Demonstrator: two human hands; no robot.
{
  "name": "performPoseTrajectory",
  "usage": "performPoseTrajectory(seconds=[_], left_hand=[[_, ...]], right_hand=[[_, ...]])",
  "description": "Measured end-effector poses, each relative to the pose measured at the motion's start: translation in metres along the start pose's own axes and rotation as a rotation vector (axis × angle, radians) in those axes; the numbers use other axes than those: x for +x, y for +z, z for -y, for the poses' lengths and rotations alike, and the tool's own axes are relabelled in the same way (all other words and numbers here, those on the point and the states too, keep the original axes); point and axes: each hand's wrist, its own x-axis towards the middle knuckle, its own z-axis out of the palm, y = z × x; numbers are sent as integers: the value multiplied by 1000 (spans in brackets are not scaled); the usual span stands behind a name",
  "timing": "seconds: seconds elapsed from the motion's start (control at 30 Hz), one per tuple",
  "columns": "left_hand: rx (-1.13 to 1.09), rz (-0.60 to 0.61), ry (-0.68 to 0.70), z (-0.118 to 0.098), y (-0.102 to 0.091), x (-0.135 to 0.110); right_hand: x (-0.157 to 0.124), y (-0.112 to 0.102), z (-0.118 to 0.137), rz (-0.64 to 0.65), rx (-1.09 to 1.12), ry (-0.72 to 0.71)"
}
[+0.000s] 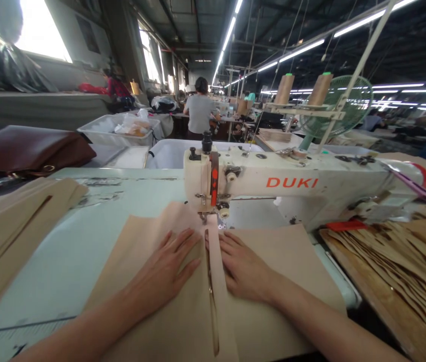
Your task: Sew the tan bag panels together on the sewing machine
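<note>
A tan piece of material point(281, 261) with a long slit down its middle lies flat on the pale table, its far end under the needle point(203, 217) of a white DUKI sewing machine point(292, 183). My left hand point(168, 264) lies flat on the piece left of the slit, fingers stretched toward the needle. My right hand point(241, 266) rests flat on the right side of the slit, fingers extended. Both hands press on the material and hold nothing.
A stack of slit tan pieces point(13, 231) sits at the left. A pile of thin tan strips point(405, 266) fills a board at right. A brown bag point(28, 151), white bins point(122, 130), thread cones point(284, 88), a green fan point(348, 108) and a person at work point(200, 110) lie beyond.
</note>
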Motion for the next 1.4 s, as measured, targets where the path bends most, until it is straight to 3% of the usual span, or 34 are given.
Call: performPoseTrajectory(seconds=[0.33, 0.6, 0.67, 0.8, 1.0, 1.2, 1.4], left_hand=[[-7, 60, 24, -4, -4, -8], [-41, 43, 50, -3, -6, -5], [-56, 47, 55, -5, -10, -3], [-82, 68, 54, -11, -15, -2], [-16, 20, 57, -6, 2, -2], [49, 10, 58, 3, 13, 11], [100, -41, 93, 6, 16, 10]], right_hand=[[1, 4, -3, 15, -4, 6], [0, 1, -5, 10, 64, 5], [1, -2, -8, -67, 144, 78], [6, -7, -10, -341, 186, 258], [11, 11, -11, -86, 14, 121], [20, 11, -32, -44, -41, 121], [21, 8, -34, -39, -41, 109]])
